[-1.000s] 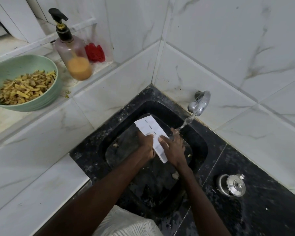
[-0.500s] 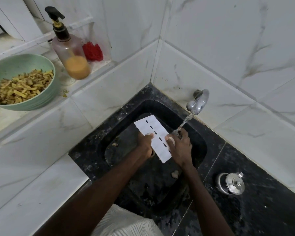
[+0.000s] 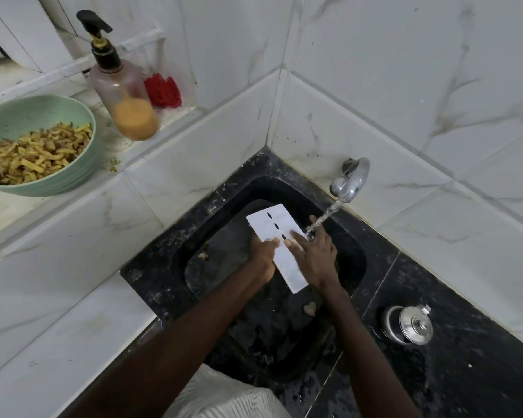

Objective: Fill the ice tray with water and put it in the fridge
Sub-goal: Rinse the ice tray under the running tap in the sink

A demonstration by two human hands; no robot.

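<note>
So the ice tray (image 3: 286,260) is over the black sink (image 3: 355,268), tilted, held between both hands with its flat white face and a row of dark oval slots pointing up. I can't see any cells with water in them. The tap (image 3: 349,181) is running, but the stream (image 3: 326,214) lands on the right hand's fingers (image 3: 311,233) at the tray's edge and not really in the tray. I'd call the filling barely started at best, with the whole fridge part still to do. The left hand (image 3: 261,257) is curled round the left long edge, fingertips pinching down on top. The right hand (image 3: 314,257) lies over the right edge with thumb and forefinger flat on the face. I can't tell whether anything wraps underneath. A green bowl (image 3: 27,116) of peels and a soap bottle (image 3: 124,95) sit up on the ledge, well away.
</note>
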